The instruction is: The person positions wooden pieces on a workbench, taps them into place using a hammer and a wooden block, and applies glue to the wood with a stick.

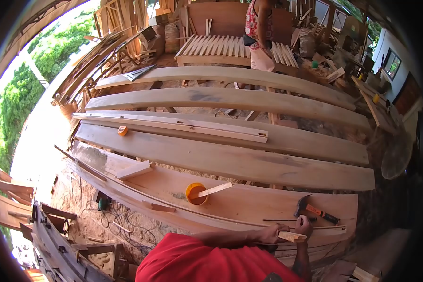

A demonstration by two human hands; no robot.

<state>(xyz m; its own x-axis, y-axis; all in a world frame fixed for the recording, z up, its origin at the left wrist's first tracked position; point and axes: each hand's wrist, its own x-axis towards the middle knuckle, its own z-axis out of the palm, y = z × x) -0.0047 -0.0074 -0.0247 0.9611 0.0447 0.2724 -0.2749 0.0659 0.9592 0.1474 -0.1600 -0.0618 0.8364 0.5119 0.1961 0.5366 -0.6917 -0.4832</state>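
Head cam: nearest is the wearer's red shirt [211,261], bottom centre, both arms reaching out right. Left hand [270,233]: fingers narrow, holding a short pale wood piece [292,236], which juts out toward the right wrist, over the near edge of the wide front plank [249,199]. Right hand [304,226]: fingers curled in, just beyond that piece; can't tell what, if anything, is in its grip.

Claw hammer [310,207], orange/black handle, lies on the plank just past the right hand. Thin dark rod [278,220] on the plank, one end near the same hand; type unclear.

Further left on the plank: yellow cup [190,189] with a flat wood stick [218,188] sticking out, then a wood block [134,169] lying flat. Cables [129,228] on the sawdusty ground, near side.

Beyond: four long boards side by side. Slotted strip [197,128] along one, orange tape measure [122,130] near the left end of the nearest, set square [140,73] on the farthest. Past those, a second person [257,30] stands by a slatted bed base [216,47].
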